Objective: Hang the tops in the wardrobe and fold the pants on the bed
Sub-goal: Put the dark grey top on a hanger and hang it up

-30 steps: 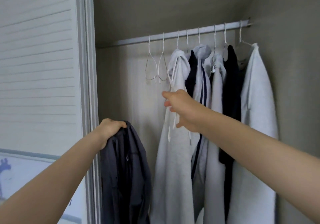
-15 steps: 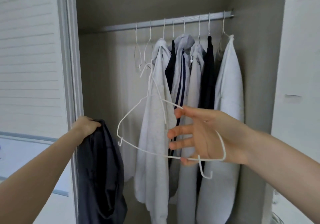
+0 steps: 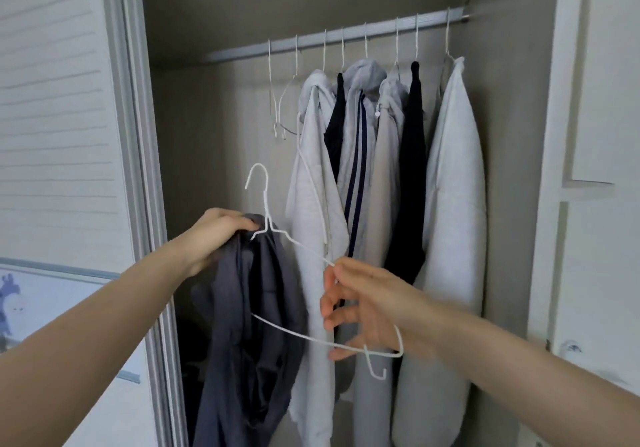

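Your left hand [image 3: 216, 230] clamped dark grey top [image 3: 256, 325] at collar; your right hand [image 3: 363, 308] gripped white wire hanger [image 3: 298, 244], left of hung tops [image 3: 381, 176].

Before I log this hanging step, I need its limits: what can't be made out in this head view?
- Dark grey top: its lower part is cut off by the bottom edge; bunched folds hide its neckline.
- White hanger: whether it is inside the top yet, cannot tell.
- Right hand: motion-blurred, so its exact hold on the hanger wire is unclear.
- Bed and pants: outside the frame.
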Demonstrator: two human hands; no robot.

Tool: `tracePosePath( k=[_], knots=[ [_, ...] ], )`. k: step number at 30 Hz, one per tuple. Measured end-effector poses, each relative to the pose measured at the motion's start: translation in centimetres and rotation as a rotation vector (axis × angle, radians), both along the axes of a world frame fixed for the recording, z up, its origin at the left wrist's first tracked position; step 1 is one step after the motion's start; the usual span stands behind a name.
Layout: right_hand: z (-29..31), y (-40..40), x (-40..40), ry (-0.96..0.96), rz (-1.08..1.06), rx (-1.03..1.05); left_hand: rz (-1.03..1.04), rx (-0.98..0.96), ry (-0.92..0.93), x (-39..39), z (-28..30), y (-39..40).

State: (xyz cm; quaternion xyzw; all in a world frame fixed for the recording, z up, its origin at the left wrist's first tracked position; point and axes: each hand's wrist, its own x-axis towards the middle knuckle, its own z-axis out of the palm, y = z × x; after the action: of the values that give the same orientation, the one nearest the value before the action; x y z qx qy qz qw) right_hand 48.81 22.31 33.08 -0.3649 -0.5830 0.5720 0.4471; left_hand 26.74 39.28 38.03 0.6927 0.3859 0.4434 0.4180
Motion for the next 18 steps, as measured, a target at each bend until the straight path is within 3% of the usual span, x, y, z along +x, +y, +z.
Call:
tracePosePath(
  k=[2, 4, 6, 7, 8, 15, 18],
  knots=[
    [-1.3, 1.0, -0.1, 0.064, -0.004, 0.066, -0.167, 0.022, 0.021, 0.3, 0.9, -0.8],
    [-2.2, 1.5, -0.1, 0.122, -0.003, 0.130, -0.193, 0.297, 0.261, -0.1, 1.5, -1.4],
    [-2.7, 2.0, 0.1, 0.206, 0.018, 0.171, 0.018, 0.812, 0.683, -0.7, 2.1, -1.4],
    [-2.9, 2.1, 0.2, 0.245, 0.033, 0.187, 0.150, 0.965, 0.812, -0.9, 2.3, -1.4],
    [-3.1, 2.1, 0.3, 0.267, 0.047, 0.201, 0.234, 0.996, 0.850, -1.0, 2.6, -1.7],
    [-3.4, 2.6, 1.0, 0.238, 0.121, 0.164, -0.070, 0.714, 0.318, -0.8, 3.7, -3.2],
    [-2.6, 2.6, 2.2, 0.185, 0.108, 0.150, -0.118, 0.639, 0.239, -0.7, 3.6, -3.6]
  ],
)
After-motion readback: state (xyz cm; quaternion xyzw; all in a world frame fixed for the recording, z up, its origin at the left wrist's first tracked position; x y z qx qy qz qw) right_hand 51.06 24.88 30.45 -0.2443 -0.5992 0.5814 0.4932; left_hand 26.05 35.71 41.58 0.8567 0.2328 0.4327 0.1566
